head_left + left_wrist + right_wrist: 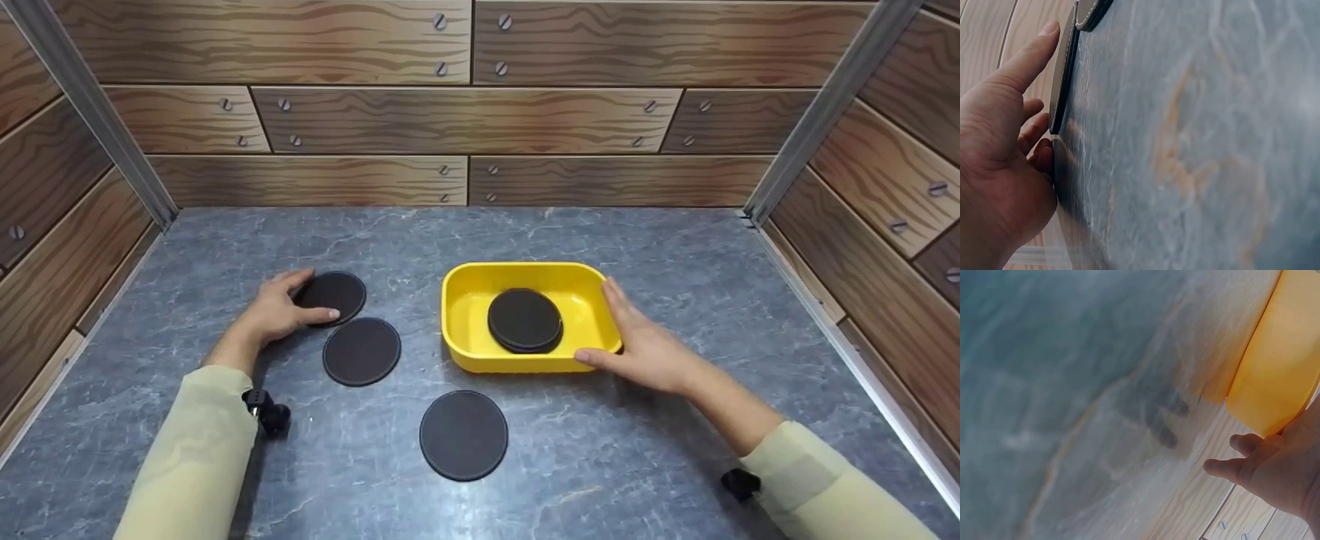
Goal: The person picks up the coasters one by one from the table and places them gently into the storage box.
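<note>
My left hand [279, 306] holds a round black coaster [339, 294] at its left side, the thumb on its near edge and the fingers at its far-left edge. In the left wrist view the stitched coaster [1063, 73] shows edge-on beside the fingers. A second coaster [362, 352] lies just in front of it. My right hand [651, 349] grips the right end of a yellow plastic container [525, 364], thumb at the front rim and fingers along the right side. Inside the container sits a small stack of black coasters [525, 321]; how many is hidden.
Another black coaster [463, 436] lies flat in front of the container. The grey marbled tabletop [600, 465] is bounded by wood-patterned walls [465, 120] at the back and both sides, with metal posts [832, 105] at the corners.
</note>
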Demonstrator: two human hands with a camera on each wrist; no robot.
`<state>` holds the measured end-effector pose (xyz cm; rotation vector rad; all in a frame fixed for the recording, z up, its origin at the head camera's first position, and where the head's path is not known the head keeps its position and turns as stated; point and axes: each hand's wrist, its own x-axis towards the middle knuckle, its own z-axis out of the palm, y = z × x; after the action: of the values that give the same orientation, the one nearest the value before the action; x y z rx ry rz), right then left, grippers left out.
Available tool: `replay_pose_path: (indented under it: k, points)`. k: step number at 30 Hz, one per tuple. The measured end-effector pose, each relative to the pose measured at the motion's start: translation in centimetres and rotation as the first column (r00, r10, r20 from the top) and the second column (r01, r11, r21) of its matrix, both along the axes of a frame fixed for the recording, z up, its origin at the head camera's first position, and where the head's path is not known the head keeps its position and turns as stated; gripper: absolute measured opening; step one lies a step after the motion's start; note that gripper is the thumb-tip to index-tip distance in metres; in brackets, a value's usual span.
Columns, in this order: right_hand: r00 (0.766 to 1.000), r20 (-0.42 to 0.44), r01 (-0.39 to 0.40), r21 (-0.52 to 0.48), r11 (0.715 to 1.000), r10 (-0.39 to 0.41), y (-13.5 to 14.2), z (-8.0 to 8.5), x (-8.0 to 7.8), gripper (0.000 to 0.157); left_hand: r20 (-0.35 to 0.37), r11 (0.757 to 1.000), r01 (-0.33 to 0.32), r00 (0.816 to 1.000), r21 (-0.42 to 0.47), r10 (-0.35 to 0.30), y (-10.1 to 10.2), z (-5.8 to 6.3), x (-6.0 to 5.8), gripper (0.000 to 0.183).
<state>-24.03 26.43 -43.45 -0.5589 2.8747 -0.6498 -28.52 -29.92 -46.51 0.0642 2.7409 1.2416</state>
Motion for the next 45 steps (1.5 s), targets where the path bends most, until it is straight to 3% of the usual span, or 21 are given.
replay_pose_path:
  k: [7, 25, 36, 45]
  points:
    - [1.0, -0.011, -0.012, -0.008, 1.0, 0.012, -0.03, 0.24, 0.17, 0.122, -0.006, 0.997, 0.015, 1.0, -0.074, -0.016, -0.18, -0.02, 0.05, 0.108]
    - [1.0, -0.011, -0.013, -0.003, 1.0, 0.013, 0.07, 0.41, 0.31, 0.121, -0.027, 0.997, 0.032, 0.999, -0.075, -0.034, -0.12, 0.0, -0.17, 0.104]
    - [1.0, -0.013, -0.019, -0.008, 1.0, 0.019, -0.04, 0.34, 0.14, 0.123, -0.045, 0.999, -0.001, 0.999, -0.053, -0.001, -0.01, 0.11, -0.14, 0.109]
    - [1.0, -0.012, -0.012, -0.01, 1.0, 0.012, 0.01, 0.4, 0.25, 0.121, -0.128, 0.998, -0.048, 0.991, -0.049, 0.041, 0.41, 0.17, 0.12, 0.106]
